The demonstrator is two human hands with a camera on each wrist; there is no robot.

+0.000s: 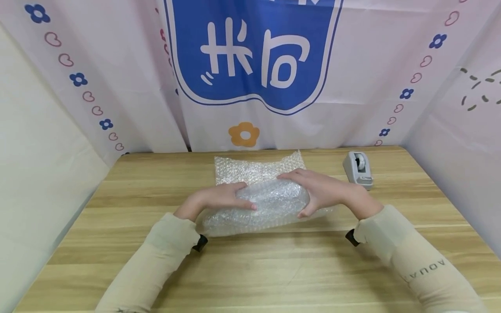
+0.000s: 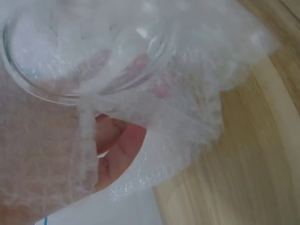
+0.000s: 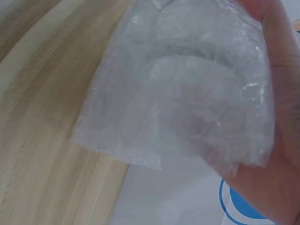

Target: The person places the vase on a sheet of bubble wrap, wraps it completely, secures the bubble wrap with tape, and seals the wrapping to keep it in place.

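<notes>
A roll of clear bubble wrap [image 1: 274,198] lies around a clear glass vessel between both hands, over the middle of the table. Its round glass rim [image 2: 61,98] shows at the open end in the left wrist view, while the opposite end appears only as a curved outline through the wrap [image 3: 187,103]. My left hand [image 1: 223,196] grips the left part of the roll, thumb toward me. On the right part, my right hand [image 1: 318,188] holds it with thumb and fingers spread round it. Behind the roll, a flat tail of the wrap [image 1: 250,169] stretches toward the curtain.
At the back right of the wooden table [image 1: 250,274] stands a grey tape dispenser [image 1: 358,170] with a roll of tape in it. A white printed curtain [image 1: 211,126] hangs along the table's back edge, and pale walls close in both sides.
</notes>
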